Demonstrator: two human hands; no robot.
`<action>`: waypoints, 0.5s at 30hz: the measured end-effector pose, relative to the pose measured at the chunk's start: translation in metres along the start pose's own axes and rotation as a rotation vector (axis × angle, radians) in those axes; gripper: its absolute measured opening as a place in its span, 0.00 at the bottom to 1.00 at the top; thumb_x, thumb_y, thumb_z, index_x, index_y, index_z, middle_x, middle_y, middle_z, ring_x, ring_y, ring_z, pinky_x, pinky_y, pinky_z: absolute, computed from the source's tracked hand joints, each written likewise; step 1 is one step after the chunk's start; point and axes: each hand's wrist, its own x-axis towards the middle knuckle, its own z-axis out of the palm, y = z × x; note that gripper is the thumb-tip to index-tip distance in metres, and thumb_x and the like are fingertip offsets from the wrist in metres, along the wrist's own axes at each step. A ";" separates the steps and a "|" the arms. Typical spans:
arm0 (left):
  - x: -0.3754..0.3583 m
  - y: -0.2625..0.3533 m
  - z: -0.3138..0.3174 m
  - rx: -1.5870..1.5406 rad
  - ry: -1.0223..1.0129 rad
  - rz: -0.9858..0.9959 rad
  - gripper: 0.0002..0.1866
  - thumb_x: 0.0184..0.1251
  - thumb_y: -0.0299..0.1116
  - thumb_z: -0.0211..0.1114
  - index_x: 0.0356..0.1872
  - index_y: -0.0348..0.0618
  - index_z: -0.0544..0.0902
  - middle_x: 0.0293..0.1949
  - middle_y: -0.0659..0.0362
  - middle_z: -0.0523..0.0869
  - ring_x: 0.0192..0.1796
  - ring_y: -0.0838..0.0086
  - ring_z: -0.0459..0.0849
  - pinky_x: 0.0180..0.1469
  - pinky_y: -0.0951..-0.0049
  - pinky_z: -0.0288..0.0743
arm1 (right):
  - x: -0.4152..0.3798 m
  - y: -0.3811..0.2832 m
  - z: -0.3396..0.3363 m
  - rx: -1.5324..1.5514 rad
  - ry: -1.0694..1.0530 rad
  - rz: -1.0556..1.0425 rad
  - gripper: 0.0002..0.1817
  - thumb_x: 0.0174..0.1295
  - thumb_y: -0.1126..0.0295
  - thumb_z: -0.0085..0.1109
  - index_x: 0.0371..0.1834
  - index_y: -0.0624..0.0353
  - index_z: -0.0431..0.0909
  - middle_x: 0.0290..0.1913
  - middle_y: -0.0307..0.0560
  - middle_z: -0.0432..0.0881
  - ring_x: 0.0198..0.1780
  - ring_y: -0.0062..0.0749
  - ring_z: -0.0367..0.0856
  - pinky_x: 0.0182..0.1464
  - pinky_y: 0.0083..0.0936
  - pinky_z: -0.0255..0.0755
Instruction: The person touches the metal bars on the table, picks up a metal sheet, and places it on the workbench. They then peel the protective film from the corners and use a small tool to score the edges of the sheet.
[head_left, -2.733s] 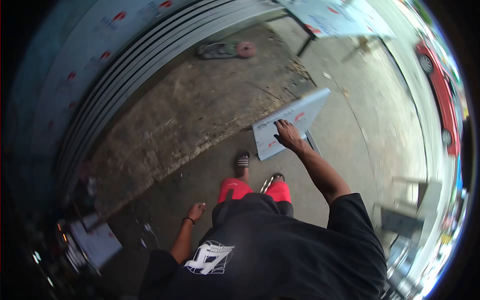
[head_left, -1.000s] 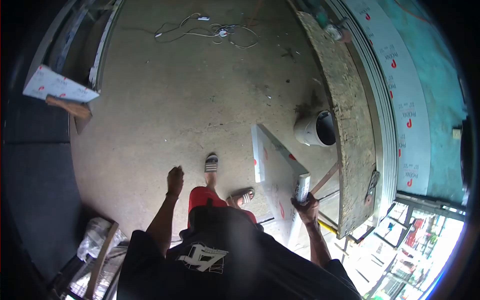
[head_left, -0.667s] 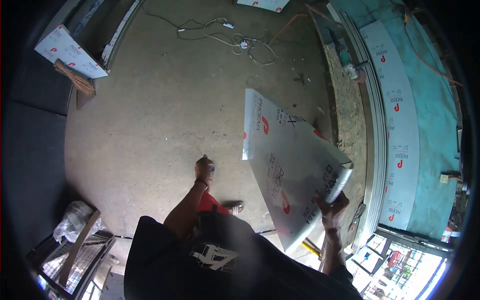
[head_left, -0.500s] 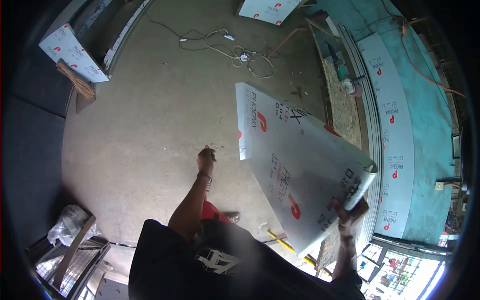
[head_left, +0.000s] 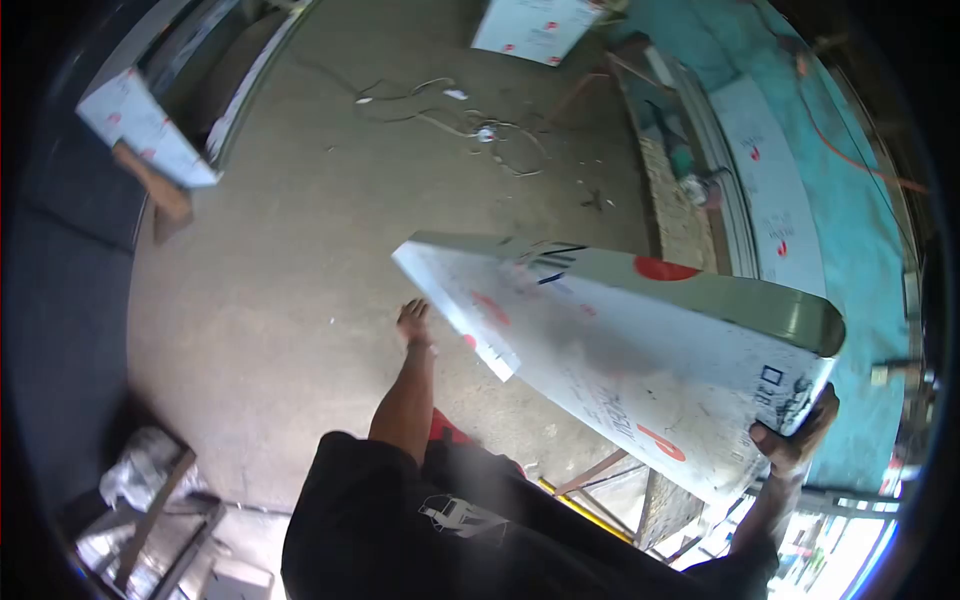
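A bent sheet-metal panel (head_left: 640, 370) in white printed protective film, with a rounded, folded edge, slants across the view in front of me. My right hand (head_left: 797, 440) grips its right end near the lower corner, the thumb on the printed face and the fingers round the far edge. My left hand (head_left: 414, 322) holds nothing; its fingers stretch forward, slightly apart, just left of the panel's left flange. The underside of the panel is hidden.
On the floor lies a tangled extension cord (head_left: 486, 134). An angle grinder (head_left: 690, 180) rests by a board (head_left: 670, 205) on the right. Film-covered metal boxes (head_left: 150, 125) stand at upper left, with a brush (head_left: 155, 190) against one. A yellow bar (head_left: 590, 512) lies low ahead.
The panel has swung and tilted, its left end coming nearer my left hand and its folded edge turning into view. My right hand moved right with it; my left hand's fingers uncurled.
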 end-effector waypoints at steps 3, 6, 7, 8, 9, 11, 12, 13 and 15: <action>-0.007 -0.010 -0.016 -0.031 0.041 -0.278 0.36 0.78 0.65 0.40 0.63 0.43 0.76 0.68 0.51 0.75 0.68 0.63 0.75 0.73 0.59 0.62 | -0.010 0.003 0.013 0.017 0.194 -0.190 0.38 0.32 0.71 0.82 0.47 0.71 0.68 0.36 0.47 0.82 0.36 0.27 0.81 0.37 0.25 0.77; -0.007 -0.033 -0.010 0.067 -0.029 -0.319 0.35 0.76 0.67 0.43 0.62 0.48 0.77 0.63 0.54 0.79 0.65 0.63 0.76 0.72 0.61 0.63 | 0.005 -0.015 0.014 0.090 0.134 0.038 0.21 0.29 0.67 0.80 0.24 0.69 0.82 0.22 0.42 0.82 0.21 0.18 0.77 0.24 0.18 0.68; -0.004 -0.044 -0.005 0.106 0.028 -0.301 0.35 0.75 0.68 0.44 0.63 0.48 0.76 0.61 0.55 0.80 0.64 0.64 0.77 0.72 0.61 0.63 | 0.006 -0.012 0.000 -0.061 0.004 0.030 0.23 0.28 0.64 0.82 0.23 0.69 0.80 0.19 0.41 0.80 0.19 0.17 0.75 0.22 0.17 0.64; 0.001 -0.052 0.000 0.144 0.084 -0.280 0.36 0.74 0.69 0.44 0.63 0.49 0.76 0.58 0.56 0.81 0.63 0.65 0.77 0.71 0.62 0.63 | 0.002 -0.003 -0.006 -0.059 0.030 0.024 0.23 0.28 0.63 0.82 0.21 0.68 0.80 0.18 0.40 0.79 0.17 0.17 0.73 0.20 0.18 0.61; -0.004 -0.051 0.011 0.165 0.057 -0.273 0.36 0.74 0.69 0.44 0.63 0.49 0.76 0.58 0.56 0.81 0.63 0.65 0.77 0.71 0.62 0.63 | -0.005 0.005 -0.010 -0.058 0.059 0.013 0.23 0.28 0.62 0.82 0.19 0.67 0.79 0.16 0.40 0.77 0.16 0.16 0.72 0.19 0.18 0.59; -0.026 -0.046 0.043 0.150 0.045 -0.233 0.37 0.76 0.68 0.40 0.73 0.53 0.68 0.68 0.58 0.74 0.69 0.63 0.72 0.73 0.55 0.61 | -0.017 0.032 -0.030 -0.016 0.018 0.067 0.23 0.27 0.63 0.83 0.18 0.66 0.78 0.16 0.39 0.76 0.16 0.15 0.70 0.19 0.18 0.57; -0.033 -0.048 0.058 0.145 -0.015 -0.171 0.39 0.76 0.68 0.39 0.74 0.51 0.66 0.70 0.58 0.71 0.70 0.62 0.71 0.73 0.55 0.62 | -0.021 0.039 -0.040 0.017 0.056 0.065 0.22 0.27 0.64 0.83 0.18 0.67 0.78 0.16 0.39 0.76 0.16 0.15 0.70 0.20 0.18 0.57; -0.039 -0.051 0.072 0.165 -0.039 -0.166 0.39 0.76 0.68 0.39 0.74 0.51 0.66 0.70 0.58 0.71 0.70 0.62 0.71 0.73 0.55 0.62 | -0.024 0.044 -0.051 0.052 0.091 0.064 0.22 0.28 0.65 0.82 0.19 0.67 0.78 0.17 0.39 0.77 0.17 0.15 0.70 0.20 0.18 0.57; -0.053 -0.058 0.108 0.085 -0.209 -0.097 0.39 0.78 0.66 0.36 0.76 0.46 0.63 0.73 0.55 0.69 0.71 0.57 0.69 0.74 0.54 0.61 | -0.031 0.052 -0.078 0.237 0.119 0.194 0.23 0.31 0.71 0.80 0.29 0.75 0.82 0.26 0.44 0.85 0.25 0.18 0.78 0.29 0.17 0.69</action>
